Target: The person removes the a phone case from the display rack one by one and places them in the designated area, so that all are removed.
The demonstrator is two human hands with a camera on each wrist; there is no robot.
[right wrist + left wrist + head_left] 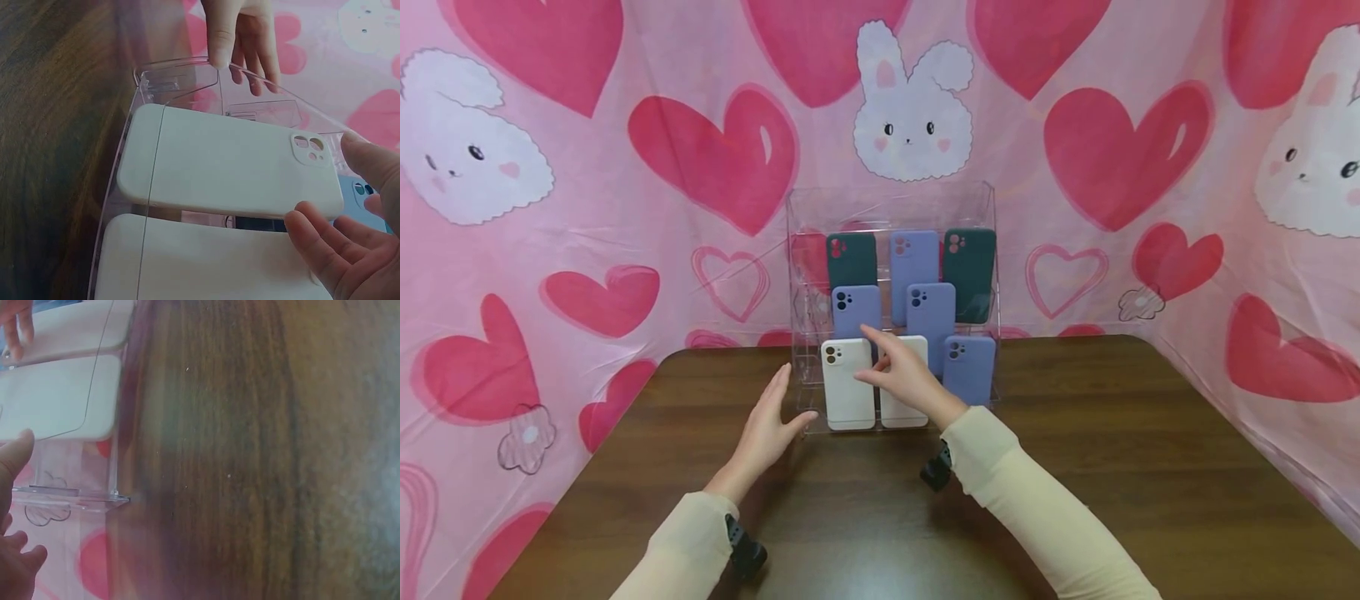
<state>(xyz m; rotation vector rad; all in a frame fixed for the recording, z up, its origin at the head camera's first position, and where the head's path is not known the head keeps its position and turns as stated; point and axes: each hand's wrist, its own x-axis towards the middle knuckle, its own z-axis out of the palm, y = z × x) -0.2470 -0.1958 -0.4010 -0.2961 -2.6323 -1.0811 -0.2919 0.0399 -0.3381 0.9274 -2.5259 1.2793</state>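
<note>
A clear acrylic tiered stand (891, 204) holds phone cases in three rows. In its front row stand a left white phone case (848, 396), a second white phone case (910, 408) and a purple phone case (970, 367). My right hand (910, 375) hovers in front of the white cases, its thumb and fingers apart around the upper right edge of the left white one. Nothing is gripped in it. At the stand's left side is my left hand (763, 429), fingers extended; its thumb overlaps the stand's edge in the right wrist view.
Behind the front row, purple cases (931, 317) fill the middle tier. The top tier has green cases (970, 279) either side of a purple one. The stand sits on a brown wooden table (1075, 433), near a pink heart-print cloth backdrop (820, 150).
</note>
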